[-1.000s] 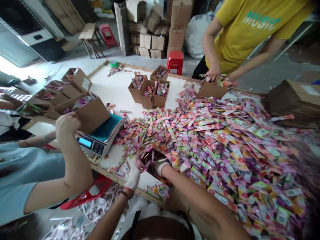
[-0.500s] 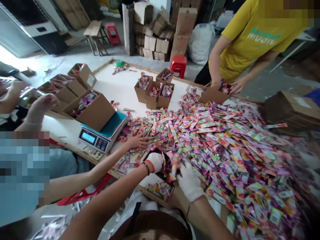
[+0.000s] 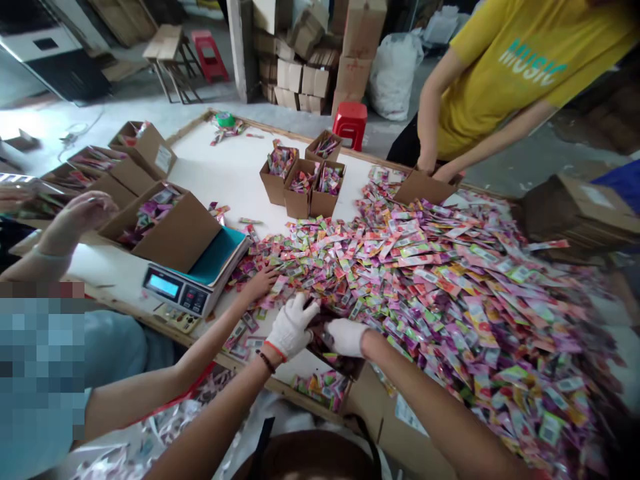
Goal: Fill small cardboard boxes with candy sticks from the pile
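Observation:
My left hand (image 3: 291,328), in a white glove with an orange cuff, is at the left rim of a dark open cardboard box (image 3: 350,367). Its fingers are apart, and I see nothing held in them. My right hand (image 3: 349,337), gloved too, reaches into the box from the right; its fingertips are hidden inside. Small colourful packets (image 3: 420,260) lie in a broad heap beyond and to the right of the box. More packets (image 3: 323,388) lie in front of it, by the table's near edge.
A digital scale (image 3: 177,290) at left bears a box of packets (image 3: 175,230). Several filled boxes (image 3: 300,197) stand mid-table. At left, a co-worker's hand (image 3: 261,283) touches the heap. Across the table, a person in yellow (image 3: 520,67) has both hands in a box (image 3: 425,187).
My right hand has moved left from beside the box into it; the blurred packets near it no longer show. My left hand has shifted left and spread its fingers. The view has shifted slightly.

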A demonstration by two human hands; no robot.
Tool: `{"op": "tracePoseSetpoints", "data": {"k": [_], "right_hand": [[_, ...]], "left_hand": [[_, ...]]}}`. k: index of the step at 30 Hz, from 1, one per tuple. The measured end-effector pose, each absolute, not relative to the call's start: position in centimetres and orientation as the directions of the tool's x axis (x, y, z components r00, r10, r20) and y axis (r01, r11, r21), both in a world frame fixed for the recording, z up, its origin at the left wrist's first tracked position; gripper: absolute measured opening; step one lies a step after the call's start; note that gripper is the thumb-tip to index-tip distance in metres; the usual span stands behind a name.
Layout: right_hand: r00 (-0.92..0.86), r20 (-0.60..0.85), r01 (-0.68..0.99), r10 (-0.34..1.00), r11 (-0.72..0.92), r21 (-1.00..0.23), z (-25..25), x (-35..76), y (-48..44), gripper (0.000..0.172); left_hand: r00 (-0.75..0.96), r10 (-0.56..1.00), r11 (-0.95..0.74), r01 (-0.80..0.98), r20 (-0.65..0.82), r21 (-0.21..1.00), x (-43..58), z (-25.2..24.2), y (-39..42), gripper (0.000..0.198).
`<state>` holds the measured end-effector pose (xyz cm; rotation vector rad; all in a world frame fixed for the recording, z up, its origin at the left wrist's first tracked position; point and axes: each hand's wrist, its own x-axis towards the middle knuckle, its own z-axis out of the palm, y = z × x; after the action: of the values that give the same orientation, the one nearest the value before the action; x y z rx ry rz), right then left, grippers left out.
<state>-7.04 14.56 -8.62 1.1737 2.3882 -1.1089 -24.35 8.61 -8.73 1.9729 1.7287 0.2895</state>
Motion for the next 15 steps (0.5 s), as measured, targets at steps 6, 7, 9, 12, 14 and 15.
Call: {"op": "tracePoseSetpoints", "data": {"k": [6, 7, 9, 12, 14, 15], "right_hand": [[-0.305, -0.47, 0.95, 0.828, 0.231, -0.21, -10.7, -4.8, 22.8, 0.082], [-0.248, -0.479, 0.968, 0.842, 0.23, -0.098, -12.2, -5.4, 23.9, 0.101], [-0.249, -0.536, 0.946, 0.807, 0.32, 0.042, -15.4, -7.2, 25.2, 0.11], [-0.369, -0.532, 0.901, 0.762, 0.434, -0.002, -18.8, -9.2, 26.4, 0.075], [-0.433, -0.482, 0.893, 0.762, 0.435, -0.116, -19.5, -9.2, 27.4, 0.055], [-0.456, -0.469, 0.887, 0.757, 0.428, -0.172, -19.3, -8.9, 28.0, 0.047]], "left_hand": [[0.099, 0.994, -0.038, 0.752, -0.055, 0.658, -23.6, -11.6, 8.4, 0.091], [0.036, 0.997, 0.019, 0.708, -0.063, 0.706, -23.8, -12.0, 8.1, 0.086], [-0.101, 0.982, 0.19, 0.595, -0.162, 0.781, -24.1, -12.4, 7.7, 0.07], [-0.218, 0.9, 0.434, 0.4, -0.377, 0.807, -24.2, -12.4, 7.5, 0.061], [-0.213, 0.85, 0.526, 0.312, -0.481, 0.791, -24.0, -12.0, 7.4, 0.06], [-0.207, 0.822, 0.569, 0.291, -0.531, 0.769, -23.9, -11.8, 7.3, 0.057]]}}
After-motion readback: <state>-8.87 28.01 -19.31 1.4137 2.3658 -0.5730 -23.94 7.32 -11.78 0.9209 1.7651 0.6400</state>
